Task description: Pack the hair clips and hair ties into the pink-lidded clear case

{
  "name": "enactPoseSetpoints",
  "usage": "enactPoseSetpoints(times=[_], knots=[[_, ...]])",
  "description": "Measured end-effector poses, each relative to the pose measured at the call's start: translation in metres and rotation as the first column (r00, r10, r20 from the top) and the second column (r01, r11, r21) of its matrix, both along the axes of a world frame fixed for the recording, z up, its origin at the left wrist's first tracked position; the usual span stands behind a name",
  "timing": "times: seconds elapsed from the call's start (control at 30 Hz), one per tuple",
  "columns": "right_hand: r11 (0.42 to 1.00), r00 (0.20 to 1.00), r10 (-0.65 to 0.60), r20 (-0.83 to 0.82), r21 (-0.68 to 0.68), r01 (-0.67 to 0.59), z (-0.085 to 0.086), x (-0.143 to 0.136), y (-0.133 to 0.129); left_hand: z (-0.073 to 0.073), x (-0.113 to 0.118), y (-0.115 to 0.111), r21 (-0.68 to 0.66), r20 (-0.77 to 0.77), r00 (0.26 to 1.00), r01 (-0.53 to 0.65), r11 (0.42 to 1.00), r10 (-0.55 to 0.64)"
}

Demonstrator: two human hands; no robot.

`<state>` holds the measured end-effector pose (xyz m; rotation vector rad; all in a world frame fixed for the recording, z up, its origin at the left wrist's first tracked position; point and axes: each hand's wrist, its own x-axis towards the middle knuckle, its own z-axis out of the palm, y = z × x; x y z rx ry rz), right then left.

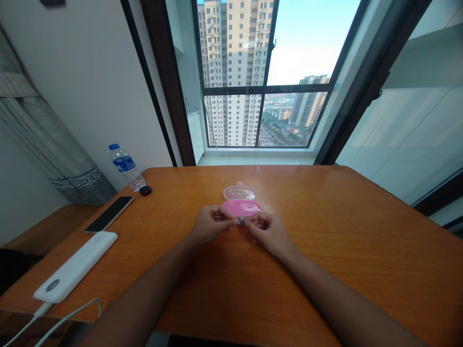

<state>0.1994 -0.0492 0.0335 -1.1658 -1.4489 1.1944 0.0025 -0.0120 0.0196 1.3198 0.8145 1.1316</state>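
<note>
Both hands meet near the middle of the table, in front of a small pink case whose clear lid lies folded back behind it. Between my fingertips is a small dark grey object, too small to name. My left hand pinches it from the left with thumb and fingers. From the other side, my right hand pinches it the same way. The near edge of the pink case is partly hidden by my fingers.
On the left of the wooden table lie a white power bank with a cable and a phone. Beyond them stand a water bottle and a small round black object. A window is behind the far edge.
</note>
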Motion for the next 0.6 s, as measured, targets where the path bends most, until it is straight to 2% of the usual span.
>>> enactPoseSetpoints(times=[0.1,0.4,0.6], knots=[[1.0,1.0,0.007,0.01,0.006,-0.007,0.0,-0.0002,-0.0008,0.0006,-0.0004,0.0002,-0.002,0.001,1.0,-0.009,1.0,0.009],[0.999,0.997,0.011,0.081,0.033,-0.013,-0.001,-0.0006,0.0002,-0.0019,0.0006,-0.0046,-0.007,-0.055,0.996,0.07,0.998,-0.07],[0.998,0.992,-0.015,0.125,0.07,0.006,-0.0019,0.0002,-0.0014,-0.002,0.0007,-0.0037,0.014,-0.057,0.998,0.035,0.999,-0.034]])
